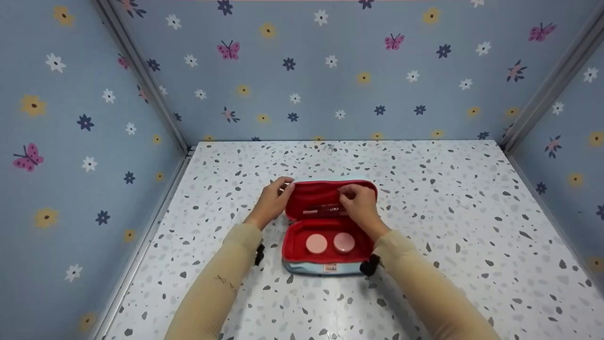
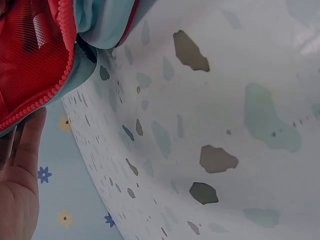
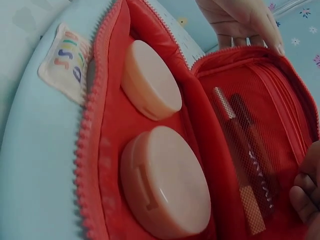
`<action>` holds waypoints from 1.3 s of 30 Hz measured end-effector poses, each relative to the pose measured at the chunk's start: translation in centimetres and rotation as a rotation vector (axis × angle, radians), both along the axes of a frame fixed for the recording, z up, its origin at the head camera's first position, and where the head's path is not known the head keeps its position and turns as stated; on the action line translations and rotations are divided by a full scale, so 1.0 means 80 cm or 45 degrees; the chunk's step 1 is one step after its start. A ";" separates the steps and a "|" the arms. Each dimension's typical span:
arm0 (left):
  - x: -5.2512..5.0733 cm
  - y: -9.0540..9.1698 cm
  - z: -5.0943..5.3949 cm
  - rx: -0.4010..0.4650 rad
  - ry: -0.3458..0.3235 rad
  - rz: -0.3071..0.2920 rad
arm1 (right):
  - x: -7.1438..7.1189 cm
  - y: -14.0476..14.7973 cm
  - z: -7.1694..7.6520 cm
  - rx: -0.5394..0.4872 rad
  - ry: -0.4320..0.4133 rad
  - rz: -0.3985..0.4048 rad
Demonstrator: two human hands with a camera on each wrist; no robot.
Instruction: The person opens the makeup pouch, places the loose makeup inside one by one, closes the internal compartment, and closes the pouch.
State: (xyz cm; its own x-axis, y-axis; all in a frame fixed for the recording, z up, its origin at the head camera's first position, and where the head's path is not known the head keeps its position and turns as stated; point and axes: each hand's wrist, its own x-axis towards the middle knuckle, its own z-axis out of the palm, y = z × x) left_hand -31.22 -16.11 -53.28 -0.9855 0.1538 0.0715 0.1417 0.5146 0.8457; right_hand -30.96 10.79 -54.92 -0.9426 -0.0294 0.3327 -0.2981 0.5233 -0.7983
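A light blue makeup pouch [image 1: 302, 268] with a red lining lies unzipped on the table, its lid raised at the back. My left hand [image 1: 273, 200] grips the lid's left edge, fingers behind it in the left wrist view. Over the lid's right side, my right hand [image 1: 361, 205] has thumb and finger pinched at the mesh pocket's zipper [image 3: 282, 95]; the pull itself is hidden. Behind the mesh show a tube with checkered ends [image 3: 251, 210] and a dark tube with pale lettering [image 3: 257, 165]. Two round pink compacts [image 1: 316, 243] [image 1: 344, 242] sit in the base.
The white speckled table [image 1: 448, 212] surrounds the pouch. Blue flowered panels [image 1: 306, 71] stand at its back and sides, with metal corner posts [image 1: 146, 75] between them. A stitched label [image 3: 65, 62] sticks out at the pouch's front.
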 end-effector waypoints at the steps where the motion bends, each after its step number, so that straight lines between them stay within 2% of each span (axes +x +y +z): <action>1: 0.000 0.000 0.000 -0.005 -0.001 0.002 | 0.001 -0.002 0.000 0.002 -0.003 0.011; 9: -0.001 0.000 0.001 -0.013 -0.002 -0.001 | 0.005 -0.022 0.001 0.036 0.000 0.080; 18: 0.002 -0.004 0.000 0.036 0.004 -0.046 | 0.009 -0.044 0.001 0.044 0.011 0.127; 29: 0.002 -0.009 0.000 0.061 0.007 -0.090 | 0.013 -0.075 0.005 0.067 -0.058 0.188; 39: 0.004 -0.009 0.000 0.099 -0.029 -0.130 | 0.015 -0.104 0.012 0.038 -0.148 0.259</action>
State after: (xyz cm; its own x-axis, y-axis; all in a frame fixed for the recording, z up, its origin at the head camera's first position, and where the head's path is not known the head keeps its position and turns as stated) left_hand -30.92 -16.82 -53.28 -0.9664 0.2485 0.0650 0.1704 0.4309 0.8862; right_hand -29.77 2.51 -53.94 -0.9482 -0.2311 0.2181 -0.3067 0.4858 -0.8185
